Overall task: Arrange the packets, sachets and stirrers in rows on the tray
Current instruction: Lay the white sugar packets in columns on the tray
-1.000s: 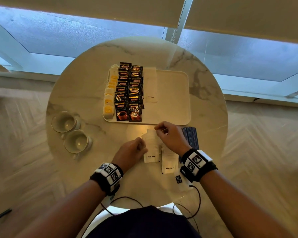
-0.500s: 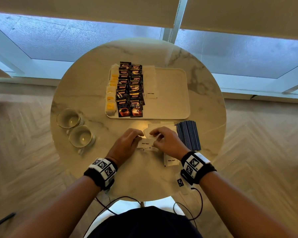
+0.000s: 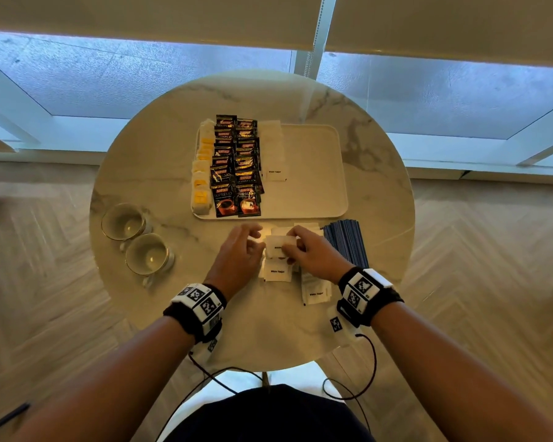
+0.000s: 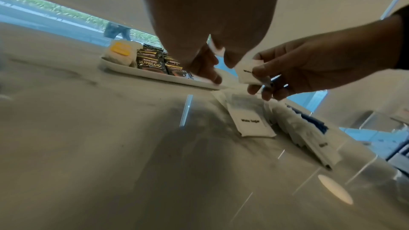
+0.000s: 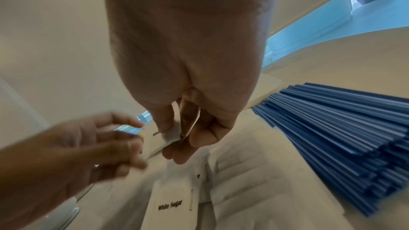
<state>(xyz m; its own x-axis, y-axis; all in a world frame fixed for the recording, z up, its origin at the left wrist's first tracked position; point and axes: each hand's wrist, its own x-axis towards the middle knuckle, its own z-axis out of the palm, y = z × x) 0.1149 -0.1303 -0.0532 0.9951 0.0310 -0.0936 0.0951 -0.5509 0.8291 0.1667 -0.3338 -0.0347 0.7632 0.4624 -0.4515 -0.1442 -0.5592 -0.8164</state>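
Centrally, at the lower middle of the head view, the right hand pinches a white sugar sachet between thumb and fingers, lifted just above the loose sachets on the table. The left hand hovers just beside it with fingers loosely spread; it appears to hold nothing, though motion blur in the right-wrist view leaves this uncertain. The tray sits above the hands in frame, carrying yellow packets at its left edge, two rows of dark coffee packets, and a started sugar row beside them. Blue stirrers lie on the table right of the hands; two cups stand at left.

To do the step well, the sachet is best carried flat, label toward the viewer, and laid at the near end of the sugar row, overlapping its neighbour evenly and square to the coffee rows. A light fingertip hold avoids creasing.
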